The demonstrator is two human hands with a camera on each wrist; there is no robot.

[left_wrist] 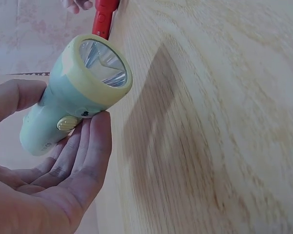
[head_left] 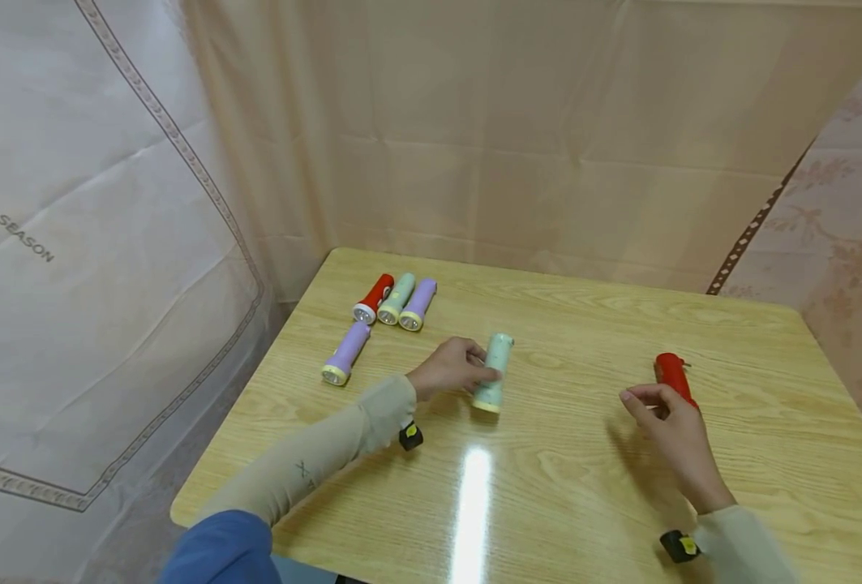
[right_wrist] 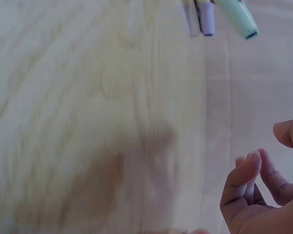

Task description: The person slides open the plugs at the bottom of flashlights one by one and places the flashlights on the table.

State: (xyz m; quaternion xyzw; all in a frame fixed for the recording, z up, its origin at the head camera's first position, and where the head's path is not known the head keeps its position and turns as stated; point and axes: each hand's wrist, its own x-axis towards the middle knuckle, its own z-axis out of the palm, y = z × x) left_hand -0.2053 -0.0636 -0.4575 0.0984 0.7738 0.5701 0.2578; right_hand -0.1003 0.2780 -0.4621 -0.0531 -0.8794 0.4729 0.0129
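Note:
My left hand (head_left: 447, 367) grips a mint-green flashlight (head_left: 499, 354) with a pale yellow head, near the middle of the table. In the left wrist view this flashlight (left_wrist: 43, 119) is tilted above the wood, thumb on one side and fingers on the other, its lens and yellow switch showing. Over the right part of the table, my right hand (head_left: 677, 438) has loosely bent fingers with nothing in them; the right wrist view shows a gap between thumb and fingers (right_wrist: 241, 180). Just beyond that hand lies a red flashlight (head_left: 670, 373), partly hidden by it.
At the back left, a red flashlight (head_left: 374, 298), a mint-green one (head_left: 397, 298) and a purple one (head_left: 419, 303) lie side by side. Another purple flashlight (head_left: 349, 350) lies in front of them. Beige curtain (head_left: 489, 146) hangs behind the wooden table (head_left: 569, 487).

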